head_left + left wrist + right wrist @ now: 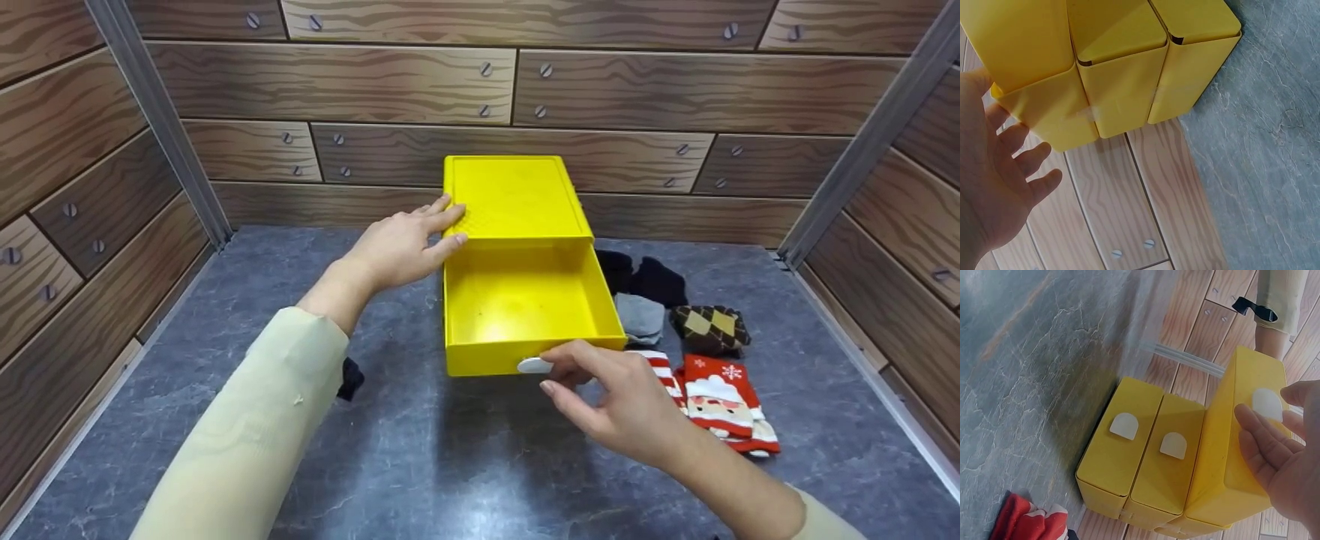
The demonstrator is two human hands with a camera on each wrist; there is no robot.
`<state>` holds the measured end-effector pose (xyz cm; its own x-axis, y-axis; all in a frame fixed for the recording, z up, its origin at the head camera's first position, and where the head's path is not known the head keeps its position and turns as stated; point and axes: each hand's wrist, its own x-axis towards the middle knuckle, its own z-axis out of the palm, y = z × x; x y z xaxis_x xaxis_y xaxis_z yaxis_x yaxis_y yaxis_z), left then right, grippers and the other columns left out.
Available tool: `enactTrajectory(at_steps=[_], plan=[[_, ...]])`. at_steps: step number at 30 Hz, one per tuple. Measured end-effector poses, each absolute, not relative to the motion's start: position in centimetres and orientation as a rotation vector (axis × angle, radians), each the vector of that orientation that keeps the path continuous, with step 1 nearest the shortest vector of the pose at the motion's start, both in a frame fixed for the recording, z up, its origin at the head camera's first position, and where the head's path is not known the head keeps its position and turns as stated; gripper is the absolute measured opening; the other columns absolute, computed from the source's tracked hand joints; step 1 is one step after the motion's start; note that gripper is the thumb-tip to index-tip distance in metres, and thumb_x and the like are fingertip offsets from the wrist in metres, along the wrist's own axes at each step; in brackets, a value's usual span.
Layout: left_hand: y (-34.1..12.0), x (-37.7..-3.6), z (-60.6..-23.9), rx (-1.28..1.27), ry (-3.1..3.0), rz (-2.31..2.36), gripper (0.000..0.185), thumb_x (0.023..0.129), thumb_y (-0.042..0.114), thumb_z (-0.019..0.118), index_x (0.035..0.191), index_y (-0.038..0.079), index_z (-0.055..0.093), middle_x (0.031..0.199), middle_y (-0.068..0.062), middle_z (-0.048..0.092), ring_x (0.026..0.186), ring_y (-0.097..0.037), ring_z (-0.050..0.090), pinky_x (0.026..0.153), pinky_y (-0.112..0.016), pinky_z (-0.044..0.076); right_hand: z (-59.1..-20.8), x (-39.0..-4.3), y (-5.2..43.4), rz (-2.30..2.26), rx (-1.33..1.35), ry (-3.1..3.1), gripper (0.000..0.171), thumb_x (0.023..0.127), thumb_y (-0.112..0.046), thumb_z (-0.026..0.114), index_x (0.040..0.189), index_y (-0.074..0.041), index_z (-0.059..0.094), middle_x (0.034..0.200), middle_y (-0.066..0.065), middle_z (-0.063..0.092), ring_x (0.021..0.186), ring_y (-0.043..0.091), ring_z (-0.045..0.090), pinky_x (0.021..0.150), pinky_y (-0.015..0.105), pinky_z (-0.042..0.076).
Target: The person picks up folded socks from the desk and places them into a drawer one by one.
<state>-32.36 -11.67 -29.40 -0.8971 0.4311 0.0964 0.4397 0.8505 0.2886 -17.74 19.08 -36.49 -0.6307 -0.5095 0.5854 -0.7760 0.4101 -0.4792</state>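
Note:
A yellow drawer unit (517, 195) has its top drawer (525, 300) pulled out, with the bare yellow bottom showing inside. Two lower drawers (1154, 461) are closed in the right wrist view. My left hand (397, 244) rests its fingertips on the left edge of the unit's top, fingers spread and fairly straight. At the white handle (533, 365) on the drawer's front is my right hand (619, 401), its index finger at the handle's right end. The thumb stands apart below, and the fingers are loosely bent in the right wrist view (1266, 444).
Right of the unit lie folded socks: black (658, 283), grey (640, 318), brown argyle (711, 330) and red Santa-patterned (720, 401). A small black item (350, 379) is partly hidden by the left forearm. Wood-patterned walls (420, 82) enclose the grey marbled surface (390, 465).

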Motion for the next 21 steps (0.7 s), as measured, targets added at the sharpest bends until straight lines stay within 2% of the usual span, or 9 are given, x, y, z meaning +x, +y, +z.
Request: enactTrajectory(at_steps=[9, 18, 21], plan=[[-11.8, -32.4, -29.4, -0.716, -2.985, -0.505, 0.066, 0.111, 0.061, 0.037, 0.169, 0.031, 0.029, 0.176, 0.003, 0.019, 0.159, -0.027, 0.029, 0.126, -0.053, 0.028, -36.6, -17.3, 19.2, 1.078, 1.106, -2.353, 0.022, 0.098, -0.014, 0.079, 0.119, -0.019, 0.072, 0.102, -0.014, 0.076, 0.085, 0.005, 0.074, 0.076, 0.03, 0.064], [-11.8, -32.4, -29.5, -0.696, -2.997, -0.5, 0.068, 0.11, 0.065, 0.035, 0.169, 0.033, 0.028, 0.176, 0.003, 0.019, 0.158, -0.029, 0.03, 0.126, -0.054, 0.028, -36.6, -17.1, 19.6, 1.092, 1.122, -2.371, 0.031, 0.098, -0.013, 0.079, 0.127, -0.019, 0.07, 0.102, -0.014, 0.074, 0.088, 0.006, 0.074, 0.078, 0.032, 0.064], [-11.7, -32.3, -29.5, -0.693, -2.998, -0.502, 0.069, 0.109, 0.067, 0.034, 0.169, 0.033, 0.028, 0.176, 0.004, 0.019, 0.158, -0.028, 0.03, 0.126, -0.053, 0.028, -36.5, -17.0, 20.1, 1.099, 1.131, -2.358, 0.035, 0.098, -0.012, 0.079, 0.131, -0.019, 0.069, 0.104, -0.012, 0.075, 0.089, 0.008, 0.075, 0.078, 0.027, 0.063]])
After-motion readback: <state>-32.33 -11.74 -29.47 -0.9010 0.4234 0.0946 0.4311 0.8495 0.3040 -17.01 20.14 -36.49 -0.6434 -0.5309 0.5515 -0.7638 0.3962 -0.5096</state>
